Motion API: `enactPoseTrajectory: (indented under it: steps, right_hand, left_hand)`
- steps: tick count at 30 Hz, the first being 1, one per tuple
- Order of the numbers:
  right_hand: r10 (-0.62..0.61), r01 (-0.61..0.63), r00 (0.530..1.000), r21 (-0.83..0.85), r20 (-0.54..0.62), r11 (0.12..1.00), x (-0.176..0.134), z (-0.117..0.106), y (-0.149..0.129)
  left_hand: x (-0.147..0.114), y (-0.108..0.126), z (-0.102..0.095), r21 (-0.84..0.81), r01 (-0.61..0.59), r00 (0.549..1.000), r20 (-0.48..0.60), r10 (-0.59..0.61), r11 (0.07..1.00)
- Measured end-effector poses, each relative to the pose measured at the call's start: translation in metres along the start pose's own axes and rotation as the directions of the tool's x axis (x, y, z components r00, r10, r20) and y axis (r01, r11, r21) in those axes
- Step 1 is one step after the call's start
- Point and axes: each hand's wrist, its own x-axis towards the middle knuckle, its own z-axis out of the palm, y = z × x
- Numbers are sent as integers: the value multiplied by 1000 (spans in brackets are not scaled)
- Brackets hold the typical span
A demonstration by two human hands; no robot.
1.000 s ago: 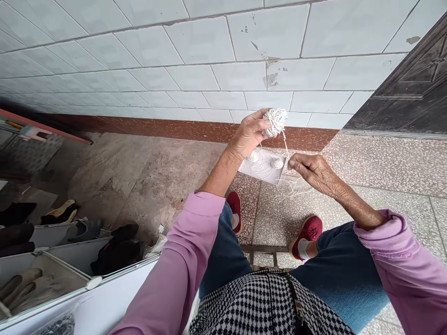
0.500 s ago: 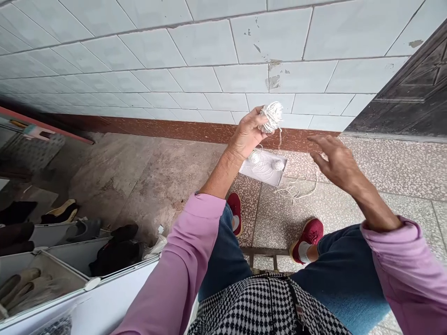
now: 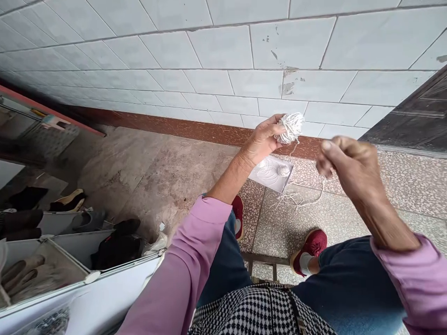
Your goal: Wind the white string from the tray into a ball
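Note:
My left hand [image 3: 261, 139] is closed on a ball of white yarn [image 3: 292, 127], held up before the tiled wall. A short piece of strand hangs from the ball's lower edge. To its right, my right hand [image 3: 354, 163] has its fingers curled in, slightly smeared by motion. A loose yarn strand [image 3: 314, 201] runs from the floor up to its fingers. Below the hands, a shallow white tray [image 3: 268, 183] rests on the floor with a smaller yarn ball [image 3: 283, 170] and loops of strand inside. My left forearm and hand cover part of the tray.
Loose yarn loops [image 3: 291, 197] lie on the speckled floor beside the tray. My red shoes [image 3: 315, 243] stand apart below. At lower left is a white divided rack [image 3: 115, 281] holding shoes. A tiled wall [image 3: 223, 51] runs along the front, with a dark door [image 3: 419, 109] at right.
My right hand has gone from spread fingers to curled ones, with the strand now reaching up to it. My left hand still holds the yarn ball. The whole view has shifted slightly.

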Motion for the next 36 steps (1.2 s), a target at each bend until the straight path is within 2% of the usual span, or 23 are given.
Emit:
enactPoseTrajectory:
  steps: [2, 5, 7, 9, 13, 17, 21, 25, 28, 32, 34, 36]
  right_hand:
    - [2, -3, 996, -12, -93, 1000, 27, 0, 26]
    - [69, -67, 997, 49, -28, 997, 43, 4, 47]
    - [74, -74, 997, 41, 4, 996, 40, 7, 49]
    - [42, -42, 999, -16, -13, 999, 33, 8, 47]
    - [16, -22, 999, -154, -38, 988, 24, 7, 44]
    - [33, -43, 998, -204, -49, 978, 20, 6, 50]
    - [122, -126, 991, -88, -47, 988, 19, 0, 54]
    - [212, -214, 976, 58, 46, 975, 20, -11, 54]
    - [159, -159, 987, -1, 7, 987, 18, -16, 52]
    - [-11, -12, 994, -213, -110, 977, 14, -19, 47]
    - [-126, 68, 980, -332, -156, 941, 12, -21, 44]
    - [-203, 119, 967, -427, -156, 896, 11, -23, 43]
  left_hand:
    - [1, -3, 4, 34, 10, 999, 45, -12, 999]
    - [0, -3, 9, 89, 23, 995, 98, -31, 996]
    - [-2, -1, 10, 114, 17, 993, 110, -29, 993]
    - [-3, 0, 10, 112, 12, 995, 99, -24, 994]
    - [-1, -4, 9, 67, 15, 999, 39, -18, 998]
    - [2, -11, 9, 48, 6, 1000, -10, -6, 999]
    - [1, -10, 10, 55, -6, 1000, -1, 6, 998]
    - [-2, -3, 10, 84, -15, 998, 57, 10, 996]
    - [-7, 0, 9, 95, -16, 994, 105, 6, 995]
    - [-13, 7, 9, 178, -20, 985, 173, -11, 984]
    - [-16, 8, 8, 299, -56, 963, 269, -27, 953]
    - [-17, 5, 8, 484, -176, 927, 375, -21, 857]
